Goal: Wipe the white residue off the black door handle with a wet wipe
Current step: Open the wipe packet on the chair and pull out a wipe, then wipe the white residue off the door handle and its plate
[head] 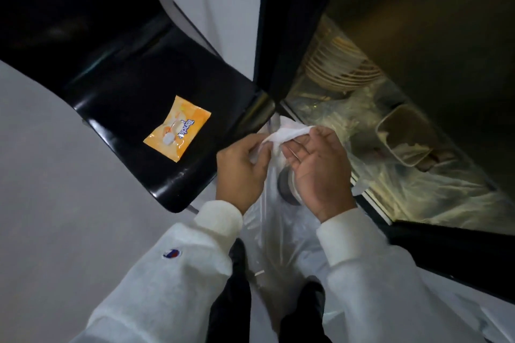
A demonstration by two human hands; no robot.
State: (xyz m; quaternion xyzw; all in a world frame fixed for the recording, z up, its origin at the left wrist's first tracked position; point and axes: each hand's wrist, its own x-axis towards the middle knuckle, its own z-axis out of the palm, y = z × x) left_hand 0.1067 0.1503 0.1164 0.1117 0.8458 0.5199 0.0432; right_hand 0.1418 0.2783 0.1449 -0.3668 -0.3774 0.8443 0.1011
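A white wet wipe (pixel 289 133) stretches between both hands just in front of me. My left hand (pixel 241 168) pinches its left end with curled fingers. My right hand (pixel 317 167) holds the right end at the fingertips, palm turned up. An orange wet-wipe pack (pixel 178 128) lies flat on the black chair seat (pixel 133 92) to the left. The black door frame edge (pixel 278 22) rises just beyond the hands; I cannot make out a door handle.
A clear plastic bag (pixel 278 231) holding a round dark object hangs below my hands. To the right, behind glass, a cabinet shows stacked plates (pixel 334 67) and a rectangular container (pixel 404 136). Grey floor lies at the left.
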